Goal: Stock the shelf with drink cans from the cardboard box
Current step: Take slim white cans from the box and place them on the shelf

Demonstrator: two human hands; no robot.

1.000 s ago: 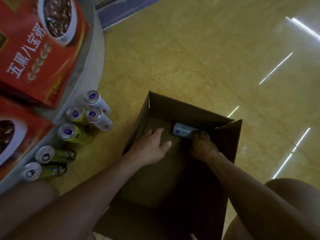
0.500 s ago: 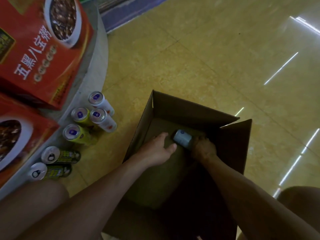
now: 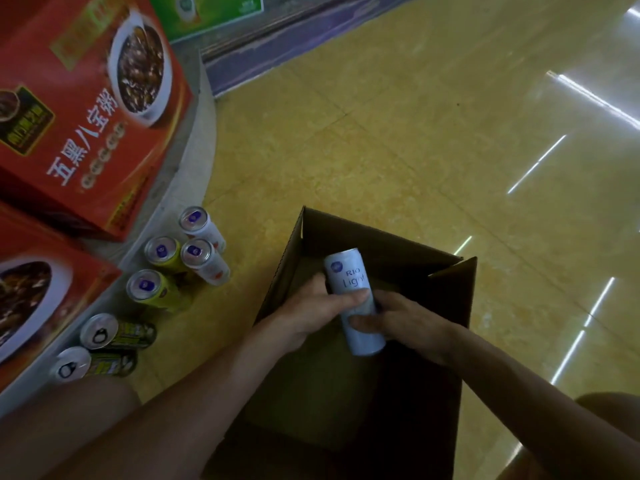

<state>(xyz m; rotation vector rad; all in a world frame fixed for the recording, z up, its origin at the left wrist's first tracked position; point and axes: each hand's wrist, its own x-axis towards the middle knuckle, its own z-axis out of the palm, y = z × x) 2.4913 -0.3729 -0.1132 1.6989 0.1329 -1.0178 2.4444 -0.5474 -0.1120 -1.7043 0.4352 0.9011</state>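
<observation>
A pale blue slim drink can (image 3: 349, 278) marked "RIO Light" hangs above the open brown cardboard box (image 3: 450, 306) on the floor. My left hand (image 3: 311, 313) grips its middle from the left, thumb across the front. My right hand (image 3: 408, 323) holds its lower part from the right, fingers curled round it. The box's inside looks dark and I see no other cans in it. Several cans stand on the floor to the left: white ones (image 3: 204, 261), yellow-green ones (image 3: 156, 289) and dark green ones (image 3: 114, 334).
A curved grey shelf base (image 3: 187, 161) runs along the left, carrying big red porridge cartons (image 3: 86, 109). A purple plinth (image 3: 294, 39) lies at the back. Glossy yellow floor tiles (image 3: 433, 150) spread right. My knees show at the bottom corners.
The can lay on the box floor under my right hand; both hands now hold it and have lifted it up, tilted nearly upright. My left hand left the box floor.
</observation>
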